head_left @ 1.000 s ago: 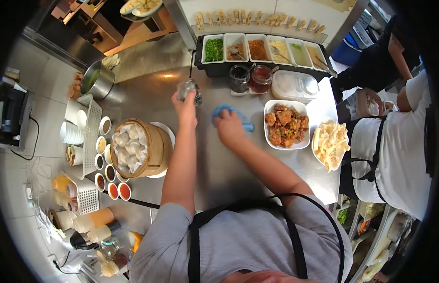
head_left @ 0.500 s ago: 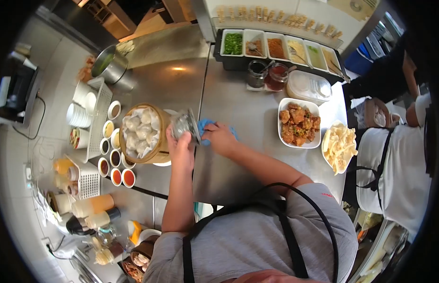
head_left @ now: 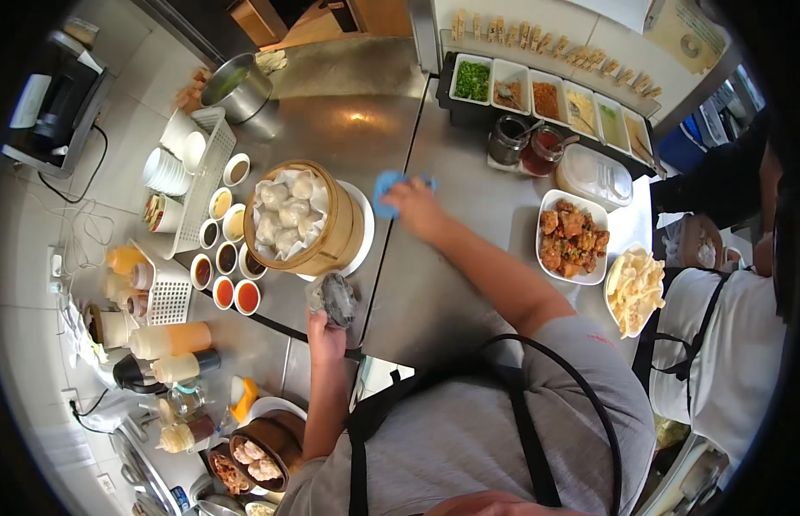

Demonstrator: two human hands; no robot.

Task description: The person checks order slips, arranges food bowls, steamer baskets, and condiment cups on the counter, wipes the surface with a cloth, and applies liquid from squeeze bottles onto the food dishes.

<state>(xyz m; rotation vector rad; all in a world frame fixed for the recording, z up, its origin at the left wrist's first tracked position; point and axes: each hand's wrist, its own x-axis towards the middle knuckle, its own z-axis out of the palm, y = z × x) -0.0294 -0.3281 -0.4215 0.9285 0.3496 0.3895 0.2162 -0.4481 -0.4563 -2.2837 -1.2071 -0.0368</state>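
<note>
My left hand (head_left: 326,334) is closed around a small clear jar (head_left: 335,299) with a dark grey end, held just in front of the bamboo steamer. Under my right hand (head_left: 413,206) is a crumpled blue cloth (head_left: 386,194), which I grip against the steel counter (head_left: 469,224) right of the steamer. The bamboo steamer (head_left: 353,228) stands on a white plate (head_left: 366,245) and holds several pale dumplings (head_left: 288,211) on white paper. Small cups of sauce (head_left: 247,297) are grouped along its left side.
A white bowl of fried pieces (head_left: 574,236) and a dish of crisps (head_left: 635,291) stand to the right. Behind them are two jars (head_left: 542,150) and a row of topping tubs (head_left: 550,99). Squeeze bottles (head_left: 169,340) lie at left. A person in a white apron (head_left: 718,344) stands at right.
My hands have moved apart: the left drew the jar down toward me, while the right took the cloth away from the jar and onto the counter. The view has shifted too.
</note>
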